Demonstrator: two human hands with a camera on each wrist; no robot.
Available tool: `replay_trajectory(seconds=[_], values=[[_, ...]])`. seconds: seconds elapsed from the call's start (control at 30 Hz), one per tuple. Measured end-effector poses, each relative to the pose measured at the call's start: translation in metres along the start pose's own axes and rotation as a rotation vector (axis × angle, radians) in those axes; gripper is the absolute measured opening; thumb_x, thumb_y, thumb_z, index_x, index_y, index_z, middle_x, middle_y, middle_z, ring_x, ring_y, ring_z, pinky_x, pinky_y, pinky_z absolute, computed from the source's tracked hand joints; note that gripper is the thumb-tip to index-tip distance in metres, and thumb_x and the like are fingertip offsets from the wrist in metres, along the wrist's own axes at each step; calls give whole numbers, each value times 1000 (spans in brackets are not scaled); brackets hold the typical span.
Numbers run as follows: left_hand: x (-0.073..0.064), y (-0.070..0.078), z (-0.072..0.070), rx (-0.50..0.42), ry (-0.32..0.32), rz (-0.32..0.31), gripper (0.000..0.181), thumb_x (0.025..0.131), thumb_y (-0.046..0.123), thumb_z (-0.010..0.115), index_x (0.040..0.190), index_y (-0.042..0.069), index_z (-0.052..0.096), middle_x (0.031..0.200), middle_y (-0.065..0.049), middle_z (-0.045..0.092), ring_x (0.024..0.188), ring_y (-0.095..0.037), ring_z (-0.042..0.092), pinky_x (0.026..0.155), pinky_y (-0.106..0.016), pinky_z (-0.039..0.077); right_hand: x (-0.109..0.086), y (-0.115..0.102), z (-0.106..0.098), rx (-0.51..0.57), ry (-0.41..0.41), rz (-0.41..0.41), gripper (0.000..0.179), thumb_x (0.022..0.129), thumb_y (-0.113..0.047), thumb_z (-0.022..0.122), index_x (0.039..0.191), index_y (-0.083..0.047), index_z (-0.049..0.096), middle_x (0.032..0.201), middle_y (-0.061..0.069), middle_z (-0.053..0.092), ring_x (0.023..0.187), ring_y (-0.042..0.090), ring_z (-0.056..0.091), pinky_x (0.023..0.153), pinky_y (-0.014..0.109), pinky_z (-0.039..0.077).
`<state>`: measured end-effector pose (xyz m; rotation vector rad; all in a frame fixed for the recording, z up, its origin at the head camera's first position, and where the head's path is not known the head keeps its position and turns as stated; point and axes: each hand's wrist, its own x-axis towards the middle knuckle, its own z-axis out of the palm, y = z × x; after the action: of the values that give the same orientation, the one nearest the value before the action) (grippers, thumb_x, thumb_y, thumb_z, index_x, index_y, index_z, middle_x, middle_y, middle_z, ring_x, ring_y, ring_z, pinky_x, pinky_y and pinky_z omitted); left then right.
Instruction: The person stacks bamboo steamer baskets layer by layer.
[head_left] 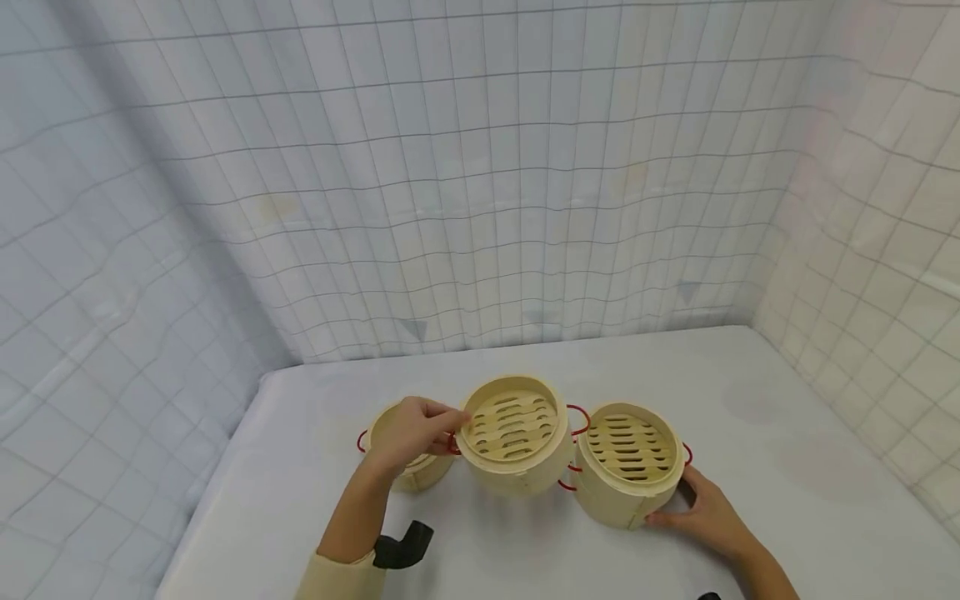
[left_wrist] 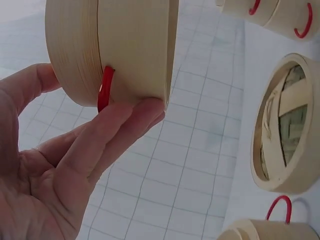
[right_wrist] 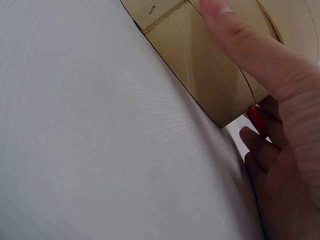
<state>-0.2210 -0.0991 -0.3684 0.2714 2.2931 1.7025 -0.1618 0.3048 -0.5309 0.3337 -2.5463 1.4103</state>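
Note:
My left hand grips a round bamboo steamer basket by its side, at a red loop handle, and holds it raised over the table with its slatted floor showing. In the left wrist view, thumb and fingers are on opposite sides of its wall. My right hand holds a stack of bamboo steamer baskets standing on the table. Its thumb lies along the stack's wall, and the other fingers reach round near a red handle. The raised basket overlaps the stack's left side in the head view.
Another bamboo steamer basket stands on the left, partly behind my left hand. A woven bamboo lid lies on the white table, hidden in the head view. Grid-patterned white sheeting encloses the table's back and sides.

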Motion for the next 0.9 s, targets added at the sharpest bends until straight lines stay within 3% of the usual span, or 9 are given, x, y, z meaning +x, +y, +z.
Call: replay_trajectory(seconds=[0.33, 0.5, 0.63, 0.9], values=[[36, 27, 28, 39, -27, 10, 33, 83, 27, 67, 93, -5, 70, 72, -10, 66, 60, -17, 64, 60, -31, 54, 0, 2, -1, 25, 1, -20, 81, 58, -20, 87, 127, -2, 49, 128, -9, 48, 116, -11, 33, 91, 4, 22], [50, 36, 43, 50, 2, 11, 35, 83, 30, 66, 92, -4, 70, 72, -9, 66, 60, -16, 64, 64, -35, 54, 0, 6, 1, 19, 7, -43, 82, 57, -19, 88, 128, -3, 49, 128, -5, 49, 117, -10, 34, 92, 5, 22], [60, 38, 54, 40, 3, 42, 34, 83, 29, 67, 90, -4, 71, 74, -9, 66, 62, -18, 65, 63, -34, 54, 1, 7, 1, 18, 15, -47, 82, 57, -19, 88, 127, -2, 49, 127, -9, 48, 117, -10, 34, 93, 5, 22], [67, 35, 72, -8, -22, 51, 33, 82, 28, 68, 89, -5, 71, 73, -9, 66, 61, -19, 65, 64, -39, 54, 0, 4, 1, 29, 13, -48, 80, 56, -17, 88, 125, -2, 51, 125, 5, 52, 116, -10, 35, 92, 5, 23]])
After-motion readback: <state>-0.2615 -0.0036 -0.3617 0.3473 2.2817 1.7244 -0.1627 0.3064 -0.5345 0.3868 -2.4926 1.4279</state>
